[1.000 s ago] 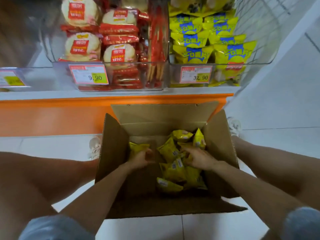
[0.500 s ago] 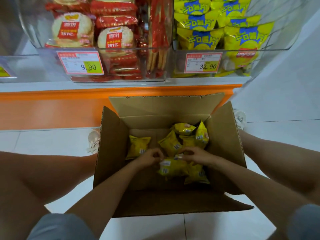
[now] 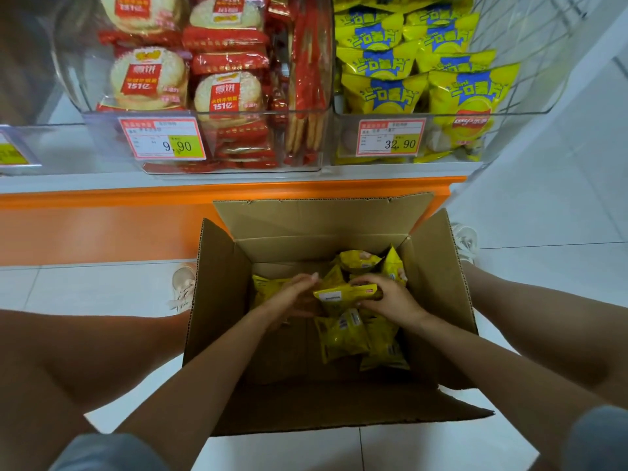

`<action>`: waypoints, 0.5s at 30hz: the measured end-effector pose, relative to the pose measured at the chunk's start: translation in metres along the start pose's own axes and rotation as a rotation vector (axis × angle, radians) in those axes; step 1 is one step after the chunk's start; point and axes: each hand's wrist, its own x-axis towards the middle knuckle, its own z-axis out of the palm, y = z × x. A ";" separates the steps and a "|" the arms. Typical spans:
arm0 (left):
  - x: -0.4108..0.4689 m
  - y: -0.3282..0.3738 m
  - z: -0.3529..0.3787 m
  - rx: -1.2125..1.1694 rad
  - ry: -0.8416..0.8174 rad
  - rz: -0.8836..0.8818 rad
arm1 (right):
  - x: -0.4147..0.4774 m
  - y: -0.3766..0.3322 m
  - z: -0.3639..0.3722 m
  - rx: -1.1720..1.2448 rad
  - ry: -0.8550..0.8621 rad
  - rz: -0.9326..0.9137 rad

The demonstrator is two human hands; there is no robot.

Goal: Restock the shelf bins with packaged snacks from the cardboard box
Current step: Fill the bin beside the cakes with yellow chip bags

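1. One shelf [image 3: 102, 198] with an orange front edge runs across the view, above a white tile floor [image 3: 543, 215].
2. Two clear bins stand side by side on it. The left bin [image 3: 102, 141] holds round rice crackers [image 3: 149, 78] in red wrappers. The right bin [image 3: 441, 114] holds yellow chip bags [image 3: 384, 93] with blue print.
3. One open cardboard box [image 3: 217, 300] sits on the floor in front of the shelf, below the bins, between the person's bare legs. Its flaps are folded out.
4. Several yellow packets [image 3: 343, 338] lie loose in the box, mostly in its right half and far corner.
5. Both hands are down inside the box. The right hand [image 3: 390, 300] has its fingers curled round the right end of one packet [image 3: 343, 294], holding it just above the pile.
6. The left hand [image 3: 292, 294] reaches toward that packet's left end with its fingers fairly straight. It is blurred, so whether it grips the packet cannot be told.
7. Two price tags are fixed to the bin fronts, 9.90 [image 3: 163, 139] on the left and 32.90 [image 3: 390, 137] on the right.
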 end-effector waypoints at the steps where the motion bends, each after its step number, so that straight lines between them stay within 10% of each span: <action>1: -0.001 0.000 0.000 -0.014 -0.020 -0.058 | 0.000 -0.001 -0.001 -0.051 0.042 -0.076; 9: -0.004 0.001 0.012 -0.147 -0.043 0.055 | -0.005 -0.014 -0.011 -0.257 0.015 -0.151; 15: -0.005 0.005 0.010 -0.067 -0.009 0.137 | 0.001 -0.023 -0.017 0.606 -0.056 0.342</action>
